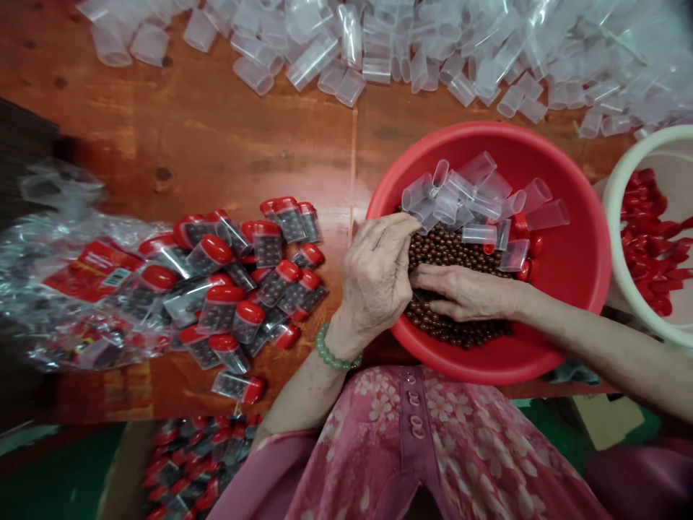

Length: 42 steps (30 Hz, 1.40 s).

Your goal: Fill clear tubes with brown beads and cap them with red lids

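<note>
A red basin holds small brown balls and several empty clear tubes. My left hand, with a green bead bracelet on the wrist, reaches over the basin's near-left rim. Its fingers are curled and pressed together above the balls, and what they hold is hidden. My right hand comes in from the right and lies flat on the brown balls. Its fingers stretch toward the left hand's fingertips, almost touching them.
Filled tubes with red caps are heaped on the wooden table left of the basin, beside crumpled plastic bags. Empty clear tubes are piled along the far edge. A white bowl of red caps stands right. More filled tubes lie below.
</note>
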Each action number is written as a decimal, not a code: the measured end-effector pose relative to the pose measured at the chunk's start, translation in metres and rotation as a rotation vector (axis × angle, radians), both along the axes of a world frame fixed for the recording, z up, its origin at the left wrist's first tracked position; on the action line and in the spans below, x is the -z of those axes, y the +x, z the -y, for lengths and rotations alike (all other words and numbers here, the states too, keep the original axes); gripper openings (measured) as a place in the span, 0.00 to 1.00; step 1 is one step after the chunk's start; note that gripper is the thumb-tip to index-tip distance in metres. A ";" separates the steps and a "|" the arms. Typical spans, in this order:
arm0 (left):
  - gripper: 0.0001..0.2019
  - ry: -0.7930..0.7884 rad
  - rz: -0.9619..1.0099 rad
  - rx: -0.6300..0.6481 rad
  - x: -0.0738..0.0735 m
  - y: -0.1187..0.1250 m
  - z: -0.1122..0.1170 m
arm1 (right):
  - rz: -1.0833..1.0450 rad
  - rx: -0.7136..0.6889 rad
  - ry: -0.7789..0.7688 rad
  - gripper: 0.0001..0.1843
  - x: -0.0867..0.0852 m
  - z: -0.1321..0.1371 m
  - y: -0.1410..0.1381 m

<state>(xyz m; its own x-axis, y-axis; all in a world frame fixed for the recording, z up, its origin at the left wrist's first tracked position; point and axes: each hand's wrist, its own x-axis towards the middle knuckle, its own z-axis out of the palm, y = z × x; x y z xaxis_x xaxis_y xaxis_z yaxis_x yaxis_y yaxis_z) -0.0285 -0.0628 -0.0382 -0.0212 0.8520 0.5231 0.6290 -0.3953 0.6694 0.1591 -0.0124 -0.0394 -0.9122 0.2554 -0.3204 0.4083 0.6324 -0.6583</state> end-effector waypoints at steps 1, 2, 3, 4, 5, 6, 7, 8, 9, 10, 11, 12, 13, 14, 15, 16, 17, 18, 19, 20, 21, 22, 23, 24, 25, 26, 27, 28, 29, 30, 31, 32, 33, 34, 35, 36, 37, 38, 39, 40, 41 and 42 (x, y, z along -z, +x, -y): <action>0.14 -0.005 -0.002 -0.003 0.000 0.000 0.000 | -0.055 0.032 -0.068 0.19 0.000 -0.002 0.001; 0.14 -0.011 -0.003 -0.005 0.000 0.000 0.000 | -0.098 0.058 -0.128 0.19 -0.001 -0.004 0.001; 0.14 -0.015 -0.002 -0.006 -0.001 -0.001 0.001 | -0.133 0.081 -0.176 0.19 -0.004 -0.006 0.001; 0.14 -0.023 0.001 0.001 -0.003 -0.002 0.002 | -0.161 0.104 -0.210 0.19 -0.007 -0.007 0.001; 0.14 -0.042 0.010 0.019 -0.006 -0.003 0.004 | -0.187 0.127 -0.235 0.19 -0.010 -0.009 0.002; 0.14 -0.077 0.026 0.053 -0.010 -0.005 0.006 | -0.214 0.152 -0.249 0.20 -0.015 -0.011 0.003; 0.15 -0.127 0.049 0.109 -0.015 -0.008 0.009 | -0.248 0.176 -0.255 0.20 -0.019 -0.012 0.004; 0.16 -0.185 0.077 0.186 -0.020 -0.010 0.012 | -0.286 0.196 -0.257 0.20 -0.024 -0.013 0.006; 0.18 -0.246 0.104 0.277 -0.024 -0.012 0.015 | -0.324 0.210 -0.260 0.20 -0.029 -0.014 0.008; 0.21 -0.297 0.124 0.368 -0.028 -0.013 0.017 | -0.356 0.220 -0.264 0.20 -0.033 -0.015 0.010; 0.23 -0.329 0.137 0.446 -0.031 -0.014 0.018 | -0.382 0.228 -0.268 0.20 -0.037 -0.015 0.012; 0.26 -0.347 0.147 0.502 -0.032 -0.013 0.018 | -0.402 0.234 -0.272 0.20 -0.041 -0.015 0.013; 0.28 -0.359 0.161 0.531 -0.032 -0.012 0.017 | -0.414 0.243 -0.276 0.19 -0.043 -0.014 0.015; 0.28 -0.375 0.187 0.536 -0.031 -0.010 0.015 | -0.420 0.258 -0.277 0.18 -0.046 -0.013 0.016; 0.27 -0.402 0.226 0.526 -0.030 -0.008 0.014 | -0.426 0.276 -0.272 0.17 -0.048 -0.011 0.017; 0.25 -0.439 0.273 0.511 -0.029 -0.005 0.012 | -0.432 0.292 -0.259 0.16 -0.049 -0.010 0.018; 0.24 -0.482 0.320 0.496 -0.028 -0.003 0.010 | -0.440 0.306 -0.235 0.15 -0.051 -0.007 0.019; 0.22 -0.524 0.361 0.485 -0.028 -0.001 0.009 | -0.449 0.322 -0.202 0.14 -0.053 -0.005 0.020; 0.21 -0.558 0.394 0.481 -0.029 0.001 0.009 | -0.456 0.337 -0.162 0.13 -0.055 -0.002 0.022; 0.20 -0.583 0.420 0.477 -0.031 0.002 0.009 | -0.461 0.357 -0.114 0.12 -0.057 0.000 0.023; 0.19 -0.598 0.447 0.465 -0.033 0.002 0.009 | -0.464 0.386 -0.058 0.11 -0.059 0.003 0.025; 0.18 -0.609 0.477 0.448 -0.036 0.002 0.010 | -0.463 0.421 -0.003 0.11 -0.060 0.005 0.027; 0.17 -0.617 0.512 0.428 -0.038 0.001 0.010 | -0.460 0.460 0.047 0.10 -0.062 0.007 0.029; 0.16 -0.622 0.548 0.413 -0.040 0.001 0.010 | -0.458 0.497 0.090 0.10 -0.063 0.009 0.031; 0.14 -0.623 0.578 0.408 -0.041 0.001 0.010 | -0.460 0.530 0.120 0.10 -0.064 0.010 0.033; 0.13 -0.618 0.595 0.415 -0.042 0.001 0.010 | -0.465 0.554 0.136 0.10 -0.064 0.011 0.035; 0.13 -0.611 0.601 0.429 -0.042 0.002 0.009 | -0.469 0.571 0.136 0.10 -0.064 0.011 0.037; 0.12 -0.601 0.601 0.439 -0.041 0.002 0.008 | -0.475 0.587 0.131 0.09 -0.063 0.012 0.038; 0.12 -0.591 0.598 0.438 -0.039 0.003 0.006 | -0.483 0.604 0.123 0.08 -0.063 0.012 0.038; 0.12 -0.583 0.593 0.425 -0.038 0.004 0.005 | -0.489 0.623 0.111 0.08 -0.062 0.012 0.039; 0.12 -0.581 0.581 0.409 -0.036 0.006 0.004 | -0.497 0.641 0.099 0.08 -0.060 0.011 0.038; 0.12 -0.584 0.564 0.401 -0.034 0.007 0.002 | -0.504 0.657 0.091 0.08 -0.059 0.011 0.038; 0.11 -0.587 0.546 0.403 -0.033 0.008 0.001 | -0.513 0.666 0.089 0.08 -0.058 0.011 0.038; 0.11 -0.590 0.534 0.412 -0.032 0.009 0.000 | -0.521 0.671 0.087 0.07 -0.058 0.011 0.037; 0.12 -0.589 0.533 0.420 -0.032 0.009 -0.001 | -0.533 0.676 0.082 0.07 -0.057 0.010 0.038; 0.12 -0.583 0.549 0.422 -0.033 0.010 -0.002 | -0.544 0.683 0.073 0.07 -0.058 0.010 0.039; 0.12 -0.571 0.574 0.417 -0.033 0.010 -0.002 | -0.553 0.699 0.062 0.08 -0.059 0.010 0.042; 0.12 -0.562 0.598 0.406 -0.034 0.010 -0.003 | -0.556 0.729 0.057 0.09 -0.060 0.010 0.046; 0.12 -0.559 0.613 0.396 -0.035 0.010 -0.003 | -0.554 0.767 0.064 0.10 -0.061 0.010 0.051; 0.12 -0.561 0.621 0.389 -0.036 0.010 -0.003 | -0.537 0.811 0.084 0.10 -0.063 0.010 0.058; 0.12 -0.562 0.623 0.385 -0.036 0.010 -0.004 | -0.500 0.849 0.113 0.10 -0.065 0.010 0.066; 0.12 -0.563 0.620 0.383 -0.036 0.010 -0.004 | -0.437 0.876 0.142 0.10 -0.067 0.011 0.076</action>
<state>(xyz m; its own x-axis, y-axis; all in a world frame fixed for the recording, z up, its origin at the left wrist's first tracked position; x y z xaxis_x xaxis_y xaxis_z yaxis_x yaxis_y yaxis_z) -0.0180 -0.0589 -0.0017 0.1767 0.9841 0.0179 -0.0134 -0.0157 0.9998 0.2346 -0.0230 0.0278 -0.4135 0.9065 0.0855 0.5084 0.3077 -0.8043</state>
